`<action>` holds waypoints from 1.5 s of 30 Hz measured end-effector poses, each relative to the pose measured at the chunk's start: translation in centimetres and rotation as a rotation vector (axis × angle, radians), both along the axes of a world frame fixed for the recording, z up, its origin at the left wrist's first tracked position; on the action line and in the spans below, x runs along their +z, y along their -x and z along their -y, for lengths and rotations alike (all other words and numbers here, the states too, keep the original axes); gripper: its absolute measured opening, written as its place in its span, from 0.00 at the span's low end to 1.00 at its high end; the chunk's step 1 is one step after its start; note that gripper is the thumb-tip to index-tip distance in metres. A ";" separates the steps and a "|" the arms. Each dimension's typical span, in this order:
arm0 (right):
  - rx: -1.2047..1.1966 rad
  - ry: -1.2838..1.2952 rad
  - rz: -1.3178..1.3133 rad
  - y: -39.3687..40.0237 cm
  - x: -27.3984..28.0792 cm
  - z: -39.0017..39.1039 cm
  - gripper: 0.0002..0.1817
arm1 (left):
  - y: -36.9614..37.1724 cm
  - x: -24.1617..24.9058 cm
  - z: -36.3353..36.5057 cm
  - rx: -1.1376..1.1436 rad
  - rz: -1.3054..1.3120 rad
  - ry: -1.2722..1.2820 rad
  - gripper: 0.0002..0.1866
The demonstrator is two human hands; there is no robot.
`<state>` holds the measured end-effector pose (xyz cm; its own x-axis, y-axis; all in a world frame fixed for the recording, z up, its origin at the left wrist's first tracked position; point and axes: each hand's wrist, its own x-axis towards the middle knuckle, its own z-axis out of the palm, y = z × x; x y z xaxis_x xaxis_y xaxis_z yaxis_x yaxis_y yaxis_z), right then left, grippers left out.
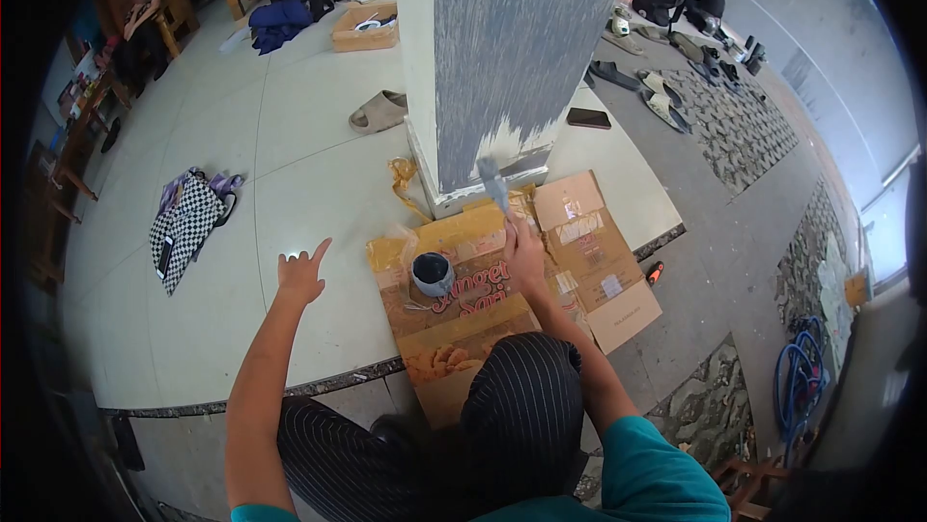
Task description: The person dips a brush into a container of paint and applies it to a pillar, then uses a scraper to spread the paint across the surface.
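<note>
cardboard [439, 331] reads "sari"; right hand [524, 253] holds a brush [494, 184]

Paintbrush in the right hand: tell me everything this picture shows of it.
The paintbrush is blurred, its broad end grey, as if coated in paint. The right hand grips it by the handle, mostly hidden in the fingers. It points away from the person, leaning left, its end before the pale patch low on the grey-streaked pillar. Whether the tip touches the pillar is unclear, as is the handle's material.
</note>
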<state>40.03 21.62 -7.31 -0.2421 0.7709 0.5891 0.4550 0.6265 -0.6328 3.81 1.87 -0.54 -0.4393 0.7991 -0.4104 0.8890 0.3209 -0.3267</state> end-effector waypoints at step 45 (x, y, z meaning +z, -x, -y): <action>-0.036 0.019 -0.180 3.2 2.8 -2.7 0.14 | -0.1 -0.4 -0.1 -0.019 -0.021 0.007 0.51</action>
<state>36.80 24.36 -4.47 -0.1057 0.7888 0.6055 0.3552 0.5986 -0.7179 3.88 1.92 -0.94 -0.4328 0.8046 -0.4065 0.8877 0.3019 -0.3475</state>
